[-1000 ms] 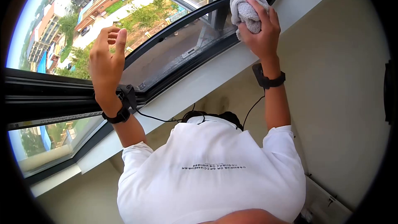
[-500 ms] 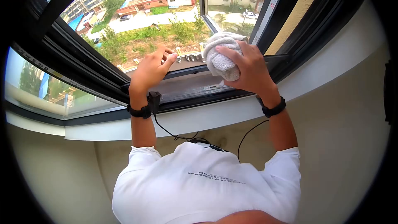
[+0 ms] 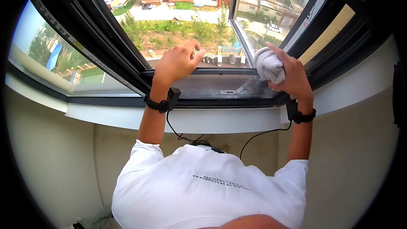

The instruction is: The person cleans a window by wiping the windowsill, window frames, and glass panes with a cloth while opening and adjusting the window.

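My right hand (image 3: 293,76) grips a bunched grey-white cleaning cloth (image 3: 270,65), with the fingers wrapped round its right side. The cloth is at the lower right corner of the open window, close to the tilted glass sash (image 3: 271,12). My left hand (image 3: 177,62) hovers over or rests by the dark lower window frame (image 3: 220,71), its fingers curled in toward the thumb. Whether anything is inside those fingers is hidden.
A metal latch plate (image 3: 231,92) lies along the lower frame. Below runs a white sill (image 3: 220,121). Black cables (image 3: 263,133) hang from the wrist straps. A fixed pane (image 3: 63,63) stands at left. Outside, far below, are a yard and buildings.
My right hand has carried the cloth to the right, toward the frame's corner. My left hand also appears farther right, its fingers more tightly curled. The whole view has shifted.
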Available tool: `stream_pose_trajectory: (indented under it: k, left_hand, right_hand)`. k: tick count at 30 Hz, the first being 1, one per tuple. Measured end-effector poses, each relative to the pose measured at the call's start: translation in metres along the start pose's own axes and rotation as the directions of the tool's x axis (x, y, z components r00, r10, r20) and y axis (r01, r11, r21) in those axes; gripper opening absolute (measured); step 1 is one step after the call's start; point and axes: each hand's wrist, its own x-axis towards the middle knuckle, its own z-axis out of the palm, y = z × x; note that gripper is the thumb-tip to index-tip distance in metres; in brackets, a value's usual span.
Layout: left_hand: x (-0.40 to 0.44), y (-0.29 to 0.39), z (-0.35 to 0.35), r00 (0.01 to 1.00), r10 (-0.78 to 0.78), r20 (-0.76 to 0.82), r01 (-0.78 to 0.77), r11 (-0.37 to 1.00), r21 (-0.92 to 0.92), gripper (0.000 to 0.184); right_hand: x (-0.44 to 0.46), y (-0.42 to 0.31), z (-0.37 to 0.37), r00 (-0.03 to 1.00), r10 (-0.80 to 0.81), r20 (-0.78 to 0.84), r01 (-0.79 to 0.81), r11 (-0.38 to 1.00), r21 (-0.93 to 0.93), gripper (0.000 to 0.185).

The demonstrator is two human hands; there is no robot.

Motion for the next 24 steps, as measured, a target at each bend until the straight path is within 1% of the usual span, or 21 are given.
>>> stream_pose_trajectory:
  k: [2, 4, 7, 8, 10, 11, 14, 16, 18, 19, 20, 21, 22, 24]
  left_hand:
    - [-0.001, 0.001, 0.0, 1.0, 0.0, -0.006, 0.0, 1.0, 0.018, 0.035]
    - [0.001, -0.001, 0.001, 1.0, 0.006, -0.006, -0.006, 1.0, 0.005, 0.035]
    - [0.0, -0.005, 0.0, 1.0, 0.008, 0.019, -0.007, 0.998, -0.054, 0.037]
    - [-0.002, -0.005, -0.001, 1.0, 0.006, 0.029, -0.004, 0.997, -0.071, 0.037]
    - [-0.001, -0.005, -0.005, 0.999, 0.006, 0.04, -0.003, 0.996, -0.093, 0.039]
    - [-0.001, -0.006, -0.005, 0.999, 0.007, 0.046, -0.002, 0.995, -0.1, 0.039]
    - [-0.003, -0.009, -0.003, 0.999, 0.021, 0.041, -0.016, 0.994, -0.112, 0.041]
    - [-0.002, -0.009, -0.002, 0.999, 0.04, 0.037, -0.036, 0.994, -0.106, 0.041]
    - [-0.002, -0.009, -0.003, 0.997, 0.061, 0.053, -0.056, 0.994, -0.089, 0.042]
    - [-0.002, -0.007, -0.006, 0.994, 0.04, 0.103, -0.029, 0.994, -0.105, 0.042]
    - [0.0, -0.009, -0.004, 0.994, 0.049, 0.099, -0.04, 0.995, -0.091, 0.042]
    - [0.001, -0.012, -0.001, 0.994, 0.061, 0.095, -0.054, 0.996, -0.076, 0.042]
    - [0.002, -0.013, 0.0, 0.993, 0.077, 0.089, -0.072, 0.996, -0.061, 0.042]
    - [0.0, -0.013, -0.001, 0.994, 0.065, 0.086, -0.061, 0.997, -0.044, 0.042]
  right_hand:
    - [0.011, -0.013, 0.016, 0.998, -0.06, -0.008, 0.06, 0.998, -0.02, 0.097]
    - [0.024, -0.026, 0.042, 0.983, -0.165, -0.084, 0.163, 0.986, -0.025, 0.091]
    - [0.028, -0.058, 0.078, 0.987, -0.114, -0.113, 0.098, 0.986, -0.138, 0.084]
    - [0.022, -0.057, 0.086, 0.962, -0.191, -0.194, 0.156, 0.971, -0.182, 0.081]
    - [0.008, -0.052, 0.106, 0.872, -0.35, -0.343, 0.26, 0.923, -0.282, 0.076]
    - [-0.005, -0.039, 0.104, 0.892, -0.386, -0.235, 0.296, 0.892, -0.343, 0.061]
    - [-0.037, 0.006, 0.093, 0.842, -0.487, -0.232, 0.298, 0.778, -0.553, 0.049]
    - [-0.055, 0.025, 0.072, 0.883, -0.39, -0.26, 0.206, 0.821, -0.532, 0.042]
    - [-0.069, 0.034, 0.054, 0.898, -0.33, -0.291, 0.128, 0.828, -0.546, 0.046]
    - [-0.072, 0.036, 0.046, 0.894, -0.311, -0.323, 0.111, 0.852, -0.512, 0.05]
    - [-0.073, 0.037, 0.038, 0.887, -0.29, -0.359, 0.092, 0.873, -0.479, 0.053]
    - [-0.071, 0.036, 0.03, 0.898, -0.265, -0.35, 0.08, 0.882, -0.464, 0.062]
    - [-0.069, 0.034, 0.025, 0.904, -0.21, -0.373, 0.04, 0.909, -0.414, 0.066]
    - [-0.058, 0.021, 0.023, 0.926, -0.15, -0.348, 0.002, 0.92, -0.392, 0.068]
